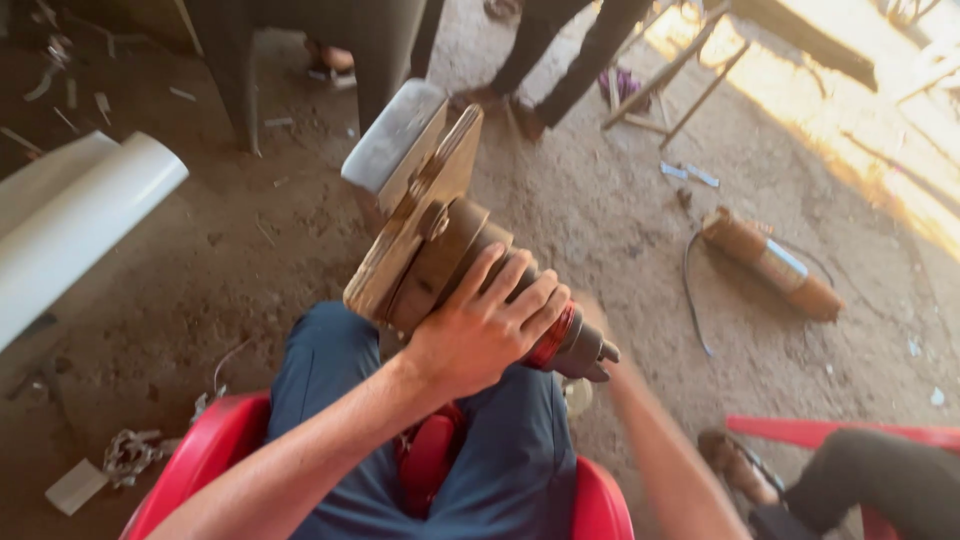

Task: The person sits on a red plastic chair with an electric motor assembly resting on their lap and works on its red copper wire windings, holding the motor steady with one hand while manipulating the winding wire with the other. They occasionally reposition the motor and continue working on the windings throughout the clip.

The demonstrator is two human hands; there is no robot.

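I see my left hand wrapped over the dark cylindrical body of a worn power tool — fingers curled across the top, a closed grip on the barrel just ahead of a red band. The tool lies tilted across my lap, above my blue trousers, its broad flat metal plate pointing up and away from me, its dark nose pointing down to the right. My right forearm runs up from the lower edge toward the tool's rear end, but it is blurred and the hand itself sits behind the tool — I cannot tell whether that grip is closed or open. I am seated on a red plastic chair. On the dirt floor to the right lies a second rusty cylindrical tool with a dark cable beside it. A white pipe juts in from the left. Another person's legs stand at the top, well apart from me.
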